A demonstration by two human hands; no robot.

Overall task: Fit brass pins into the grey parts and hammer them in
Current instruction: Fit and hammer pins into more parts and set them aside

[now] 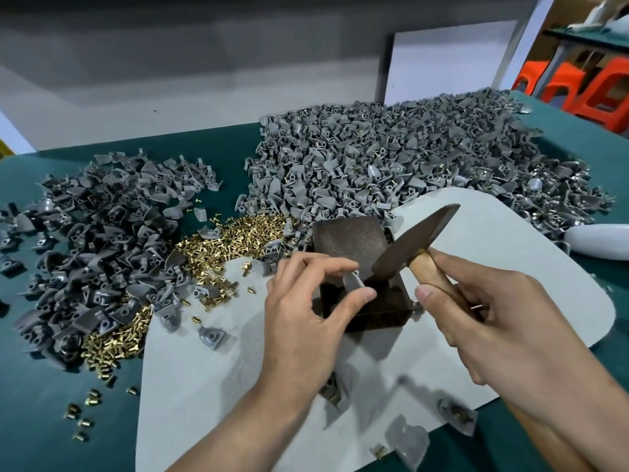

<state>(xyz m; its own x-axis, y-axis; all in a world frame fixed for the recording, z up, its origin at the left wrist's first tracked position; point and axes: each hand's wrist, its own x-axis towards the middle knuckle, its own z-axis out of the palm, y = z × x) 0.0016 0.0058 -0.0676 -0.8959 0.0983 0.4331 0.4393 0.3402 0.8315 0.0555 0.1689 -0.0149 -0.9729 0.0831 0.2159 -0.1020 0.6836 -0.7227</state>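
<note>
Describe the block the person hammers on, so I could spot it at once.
Start at the pale mat on the green table. At its far edge, beside the big heap of grey parts, stands a dark metal block. It is the only rusty boxy thing among small parts and brass pins.

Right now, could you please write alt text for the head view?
Left hand pinches a grey part on a dark block; right hand holds a hammer over it. Heaps of grey parts and brass pins lie behind.
</note>
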